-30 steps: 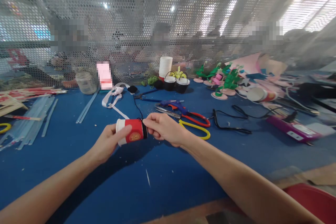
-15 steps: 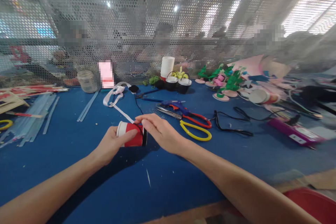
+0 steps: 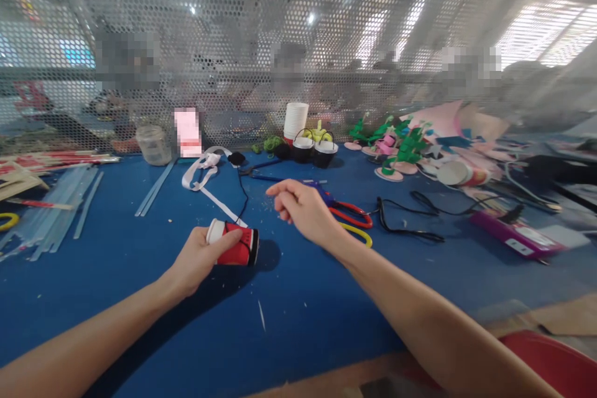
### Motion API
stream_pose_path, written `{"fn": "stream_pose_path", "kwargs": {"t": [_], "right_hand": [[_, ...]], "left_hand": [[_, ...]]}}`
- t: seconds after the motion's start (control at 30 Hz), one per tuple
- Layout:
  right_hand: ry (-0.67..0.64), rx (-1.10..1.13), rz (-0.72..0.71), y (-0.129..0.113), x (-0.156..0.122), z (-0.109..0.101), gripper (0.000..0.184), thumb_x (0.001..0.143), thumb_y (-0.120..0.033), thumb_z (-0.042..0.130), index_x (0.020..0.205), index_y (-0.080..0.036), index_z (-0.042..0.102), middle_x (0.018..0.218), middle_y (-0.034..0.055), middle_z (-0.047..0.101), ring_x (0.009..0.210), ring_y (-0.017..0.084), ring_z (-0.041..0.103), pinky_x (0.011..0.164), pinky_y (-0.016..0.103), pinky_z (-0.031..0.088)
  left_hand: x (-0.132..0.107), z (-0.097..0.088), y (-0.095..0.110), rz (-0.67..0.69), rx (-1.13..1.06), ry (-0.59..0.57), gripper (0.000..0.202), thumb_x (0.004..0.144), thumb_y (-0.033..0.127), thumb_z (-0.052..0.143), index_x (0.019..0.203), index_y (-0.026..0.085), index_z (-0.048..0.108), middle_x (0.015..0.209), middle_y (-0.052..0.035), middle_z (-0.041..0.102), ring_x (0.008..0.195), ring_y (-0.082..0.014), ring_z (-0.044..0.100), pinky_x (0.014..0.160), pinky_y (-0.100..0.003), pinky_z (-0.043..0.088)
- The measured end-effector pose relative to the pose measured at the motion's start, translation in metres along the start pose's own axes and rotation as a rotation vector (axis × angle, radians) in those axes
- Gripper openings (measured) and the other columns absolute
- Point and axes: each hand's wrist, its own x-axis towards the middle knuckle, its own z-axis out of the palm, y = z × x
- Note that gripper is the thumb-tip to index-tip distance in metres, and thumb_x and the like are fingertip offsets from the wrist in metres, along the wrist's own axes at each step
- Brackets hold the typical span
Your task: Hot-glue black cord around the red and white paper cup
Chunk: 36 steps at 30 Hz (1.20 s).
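Note:
My left hand (image 3: pixel 196 255) grips a paper cup (image 3: pixel 239 252) lying sideways, red with a white end and a black band at the other. Black cord (image 3: pixel 245 196) runs from the cup to a small black ball (image 3: pixel 236 159). A white ribbon (image 3: pixel 221 204) reaches the table just behind the cup. Apart from the cup, my right hand (image 3: pixel 305 211) hovers with its index finger stretched, the others partly bent, and nothing visible in it. It covers part of the scissors (image 3: pixel 369 240), whose red and yellow handles show, and lies near a blue tool (image 3: pixel 321 189).
Pliers (image 3: pixel 265 168) lie behind the right hand. Two black-and-white buckets (image 3: pixel 303 150) stand by stacked white cups (image 3: pixel 296 118). Green plant ornaments (image 3: pixel 413 144) and a purple box (image 3: pixel 515 234) are at right. Translucent glue sticks (image 3: pixel 60 214) and a jar (image 3: pixel 153 146) are at left.
My right hand has left the cup and moved right and up, over the scissors. The left hand keeps its hold on the cup, almost unmoved.

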Motion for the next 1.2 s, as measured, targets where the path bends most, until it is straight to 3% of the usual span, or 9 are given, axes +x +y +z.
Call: {"fn": "stream_pose_path", "kwargs": {"t": [0.13,0.23,0.43,0.53,0.63,0.73,0.83,1.0,1.2], "right_hand": [[0.095,-0.266,0.058,0.003,0.023,-0.037,0.025,0.076,-0.023,0.043,0.094,-0.011,0.055,0.052,-0.0021,0.052,0.048,0.010,0.051,0.048,0.021,0.041],[0.155,-0.679,0.106,0.016,0.042,-0.060,0.033,0.074,-0.017,0.046,0.106,-0.015,0.051,0.090,0.0052,0.060,0.082,0.014,0.057,0.070,0.022,0.042],[-0.041,-0.832,0.391,0.055,0.064,-0.070,0.020,0.073,-0.021,0.057,0.090,-0.010,0.059,0.092,0.0120,0.060,0.088,0.023,0.056,0.073,0.031,0.043],[-0.099,-0.821,0.463,0.067,0.065,-0.064,0.026,0.081,-0.027,0.048,0.104,-0.015,0.051,0.104,0.0070,0.053,0.088,0.017,0.054,0.073,0.035,0.046],[-0.045,-0.779,0.462,0.069,0.061,-0.061,0.027,0.076,-0.023,0.054,0.101,-0.011,0.052,0.101,0.0115,0.055,0.090,0.021,0.054,0.074,0.034,0.045],[0.070,-0.701,0.397,0.059,0.052,-0.065,0.035,0.069,-0.017,0.057,0.102,-0.007,0.049,0.101,0.0160,0.056,0.095,0.025,0.053,0.072,0.030,0.044],[0.112,-0.576,0.297,0.038,0.036,-0.068,0.036,0.070,-0.018,0.053,0.105,-0.011,0.045,0.101,0.0099,0.057,0.088,0.017,0.056,0.066,0.022,0.045],[-0.156,-0.052,0.226,0.003,0.002,-0.056,0.013,0.069,-0.025,0.054,0.069,-0.012,0.053,0.054,-0.0007,0.056,0.040,0.007,0.049,0.040,0.018,0.040],[-0.312,-0.077,0.200,-0.009,-0.027,-0.036,0.016,0.070,-0.027,0.053,0.076,-0.012,0.057,0.052,0.0011,0.059,0.038,0.007,0.049,0.038,0.018,0.041]], "left_hand": [[0.000,-0.001,0.001,0.009,0.025,-0.003,0.027,0.060,0.037,0.065,0.053,0.012,0.058,0.046,0.0022,0.055,0.043,-0.0081,0.045,0.045,-0.020,0.032],[0.001,-0.004,0.000,0.016,0.062,-0.005,0.028,0.061,0.039,0.064,0.054,0.012,0.058,0.046,0.0024,0.054,0.043,-0.0080,0.043,0.043,-0.020,0.030],[0.004,-0.008,-0.001,0.018,0.107,-0.001,0.030,0.062,0.042,0.062,0.056,0.013,0.057,0.046,0.0035,0.052,0.043,-0.0078,0.040,0.043,-0.020,0.027],[0.004,-0.008,-0.001,0.013,0.122,-0.005,0.031,0.063,0.042,0.061,0.055,0.013,0.055,0.045,0.0041,0.050,0.043,-0.0075,0.040,0.043,-0.020,0.027],[0.004,-0.009,0.000,0.025,0.148,-0.004,0.031,0.064,0.042,0.060,0.054,0.014,0.055,0.045,0.0043,0.049,0.043,-0.0077,0.038,0.044,-0.020,0.027],[0.004,-0.008,0.000,0.027,0.157,-0.008,0.030,0.064,0.042,0.060,0.055,0.014,0.056,0.046,0.0038,0.050,0.044,-0.0081,0.039,0.044,-0.021,0.028],[0.005,-0.009,0.000,0.036,0.165,0.011,0.029,0.063,0.042,0.060,0.056,0.013,0.058,0.046,0.0029,0.051,0.044,-0.0085,0.040,0.044,-0.021,0.028],[0.008,-0.010,0.000,0.076,0.269,0.080,0.031,0.061,0.044,0.060,0.058,0.013,0.060,0.044,0.0019,0.051,0.040,-0.0093,0.040,0.039,-0.021,0.024],[0.008,-0.010,0.001,0.096,0.354,0.099,0.032,0.063,0.044,0.058,0.052,0.014,0.058,0.040,0.0042,0.046,0.038,-0.0075,0.034,0.038,-0.021,0.019]]}}
